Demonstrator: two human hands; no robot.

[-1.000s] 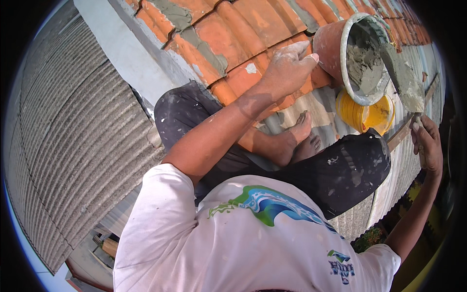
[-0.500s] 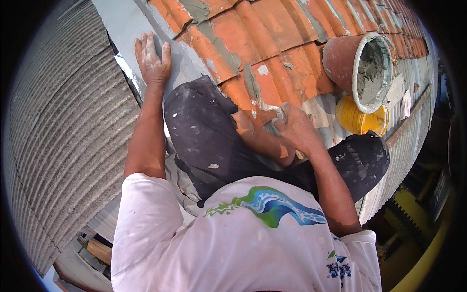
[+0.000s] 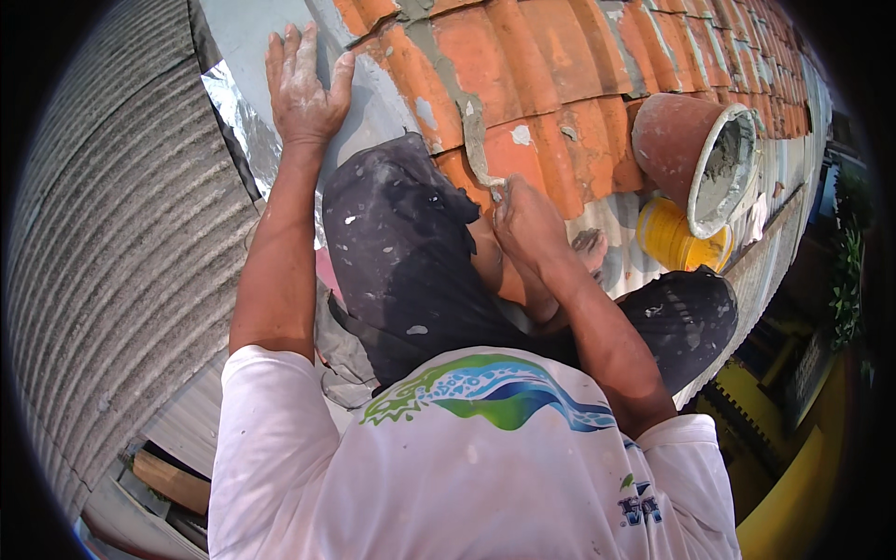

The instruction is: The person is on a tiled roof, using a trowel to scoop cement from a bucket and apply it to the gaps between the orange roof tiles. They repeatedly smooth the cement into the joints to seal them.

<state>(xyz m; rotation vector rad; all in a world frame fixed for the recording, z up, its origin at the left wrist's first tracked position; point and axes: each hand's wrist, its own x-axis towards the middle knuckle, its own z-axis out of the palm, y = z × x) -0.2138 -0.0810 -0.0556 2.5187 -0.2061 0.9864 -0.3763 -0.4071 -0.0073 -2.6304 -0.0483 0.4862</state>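
Observation:
My left hand lies flat with fingers spread on a smooth grey ledge beside the orange roof tiles. In my right hand is the handle of a trowel, closed in my fingers. Its narrow, mortar-smeared blade rests along the tiles near a joint and points away from me. A band of grey mortar fills the gap between tiles just beyond the blade. My fingers hide most of the handle.
To the right, a tilted reddish bucket with grey mortar inside stands by a yellow pail. Grey corrugated roofing spreads along the left, with shiny foil at its edge. My bent legs in dark trousers sit between my arms.
My right hand has moved left and a little away from me with the trowel. The left hand stays spread on the ledge. The view has shifted slightly.

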